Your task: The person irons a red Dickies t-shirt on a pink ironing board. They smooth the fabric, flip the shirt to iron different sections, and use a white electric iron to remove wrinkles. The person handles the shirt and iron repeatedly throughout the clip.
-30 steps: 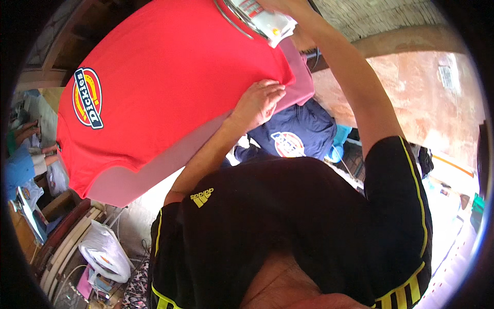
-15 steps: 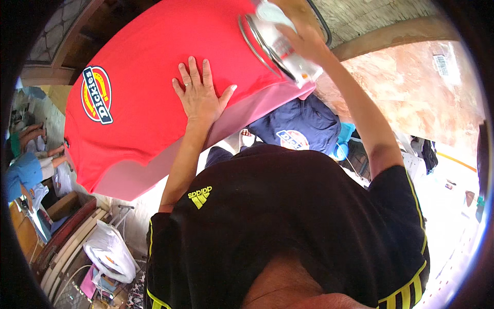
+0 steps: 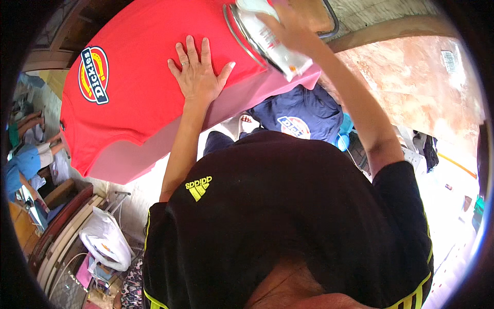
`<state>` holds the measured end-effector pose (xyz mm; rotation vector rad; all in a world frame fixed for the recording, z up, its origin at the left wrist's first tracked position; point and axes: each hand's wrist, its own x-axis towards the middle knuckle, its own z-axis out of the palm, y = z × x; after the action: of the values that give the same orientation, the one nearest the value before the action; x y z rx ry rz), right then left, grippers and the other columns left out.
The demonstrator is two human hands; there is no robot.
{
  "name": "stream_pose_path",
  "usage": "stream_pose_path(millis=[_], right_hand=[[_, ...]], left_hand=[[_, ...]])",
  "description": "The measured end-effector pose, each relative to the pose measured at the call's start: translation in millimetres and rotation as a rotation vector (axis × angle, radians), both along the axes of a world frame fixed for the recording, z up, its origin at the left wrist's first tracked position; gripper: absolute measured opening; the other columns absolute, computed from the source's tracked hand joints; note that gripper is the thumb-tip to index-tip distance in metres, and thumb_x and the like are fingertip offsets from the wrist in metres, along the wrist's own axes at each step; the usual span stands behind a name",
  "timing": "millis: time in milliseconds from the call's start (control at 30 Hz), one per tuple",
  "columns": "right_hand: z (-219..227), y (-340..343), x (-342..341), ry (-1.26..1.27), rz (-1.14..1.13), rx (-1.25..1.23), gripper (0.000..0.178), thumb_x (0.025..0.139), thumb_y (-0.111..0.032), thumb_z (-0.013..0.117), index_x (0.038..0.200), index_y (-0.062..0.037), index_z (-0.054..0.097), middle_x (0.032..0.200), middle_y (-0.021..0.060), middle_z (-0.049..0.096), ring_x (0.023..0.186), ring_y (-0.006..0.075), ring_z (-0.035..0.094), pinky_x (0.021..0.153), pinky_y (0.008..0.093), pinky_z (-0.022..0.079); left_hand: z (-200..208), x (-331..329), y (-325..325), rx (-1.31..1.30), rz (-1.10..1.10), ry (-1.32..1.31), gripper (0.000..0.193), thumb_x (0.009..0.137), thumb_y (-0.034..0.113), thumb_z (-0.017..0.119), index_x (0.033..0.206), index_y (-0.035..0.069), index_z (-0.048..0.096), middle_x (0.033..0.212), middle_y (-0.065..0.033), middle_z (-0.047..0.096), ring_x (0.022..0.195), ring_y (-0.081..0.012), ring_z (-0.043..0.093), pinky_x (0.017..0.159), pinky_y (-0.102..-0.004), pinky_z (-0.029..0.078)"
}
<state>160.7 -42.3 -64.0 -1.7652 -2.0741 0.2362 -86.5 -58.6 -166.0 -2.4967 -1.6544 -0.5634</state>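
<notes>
Red shirt (image 3: 139, 82): left hand (image 3: 198, 72) flat, fingers apart; right hand (image 3: 288, 28) fingers clamped on iron (image 3: 267, 38).

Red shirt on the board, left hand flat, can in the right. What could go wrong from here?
1. The left hand lies flat on the red shirt near the spray can in the right hand; spray may hit the fingers.
2. The shirt overhangs the pink board and could slide.

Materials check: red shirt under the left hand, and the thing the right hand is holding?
Red T-shirt: soft matte knit fabric, likely cotton; it drapes and creases under the flat left hand. Iron in the right hand: shiny metal soleplate rim, glossy white body, probably plastic.
</notes>
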Motion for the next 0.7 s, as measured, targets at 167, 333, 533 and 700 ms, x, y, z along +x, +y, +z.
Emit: stream_pose_path(millis=[167,333,533,700], right_hand=[[-10.6,-76.7,3.4,0.237,-0.037,0.087,0.040,0.094,-0.037,0.062,0.091,0.0021,0.056,0.075,0.0282,0.062,0.074,0.0459,0.065,0.065,0.0514,0.049],[-2.4,-10.6,-11.5,0.252,0.010,-0.025,0.039,0.096,-0.035,0.059,0.099,0.0037,0.058,0.087,0.0250,0.060,0.080,0.0362,0.060,0.074,0.0416,0.047],[12.0,144.4,-62.2,0.313,0.064,-0.098,0.052,0.097,-0.046,0.052,0.098,0.0053,0.061,0.080,0.0258,0.064,0.070,0.0362,0.067,0.062,0.0453,0.052],[7.8,148.3,-82.7,0.435,0.062,-0.180,0.050,0.098,-0.045,0.051,0.095,0.0044,0.059,0.078,0.0236,0.066,0.064,0.0327,0.069,0.055,0.0449,0.054]], left_hand=[[5.7,5.0,3.0,-0.048,0.006,0.000,0.085,0.088,0.068,0.048,0.152,0.013,0.034,0.160,-0.0203,0.019,0.147,-0.0455,0.014,0.110,-0.0712,0.014],[4.3,5.8,1.5,-0.038,0.010,-0.037,0.080,0.092,0.061,0.048,0.151,0.011,0.033,0.160,-0.0210,0.021,0.146,-0.0463,0.017,0.110,-0.0710,0.016],[4.2,-8.1,-6.4,-0.056,0.108,-0.077,0.080,0.092,0.060,0.049,0.151,0.009,0.033,0.160,-0.0217,0.020,0.146,-0.0476,0.017,0.109,-0.0729,0.015],[0.9,-63.6,9.7,-0.068,0.316,-0.009,0.082,0.092,0.066,0.043,0.154,0.013,0.030,0.161,-0.0212,0.017,0.147,-0.0466,0.015,0.110,-0.0727,0.013]])
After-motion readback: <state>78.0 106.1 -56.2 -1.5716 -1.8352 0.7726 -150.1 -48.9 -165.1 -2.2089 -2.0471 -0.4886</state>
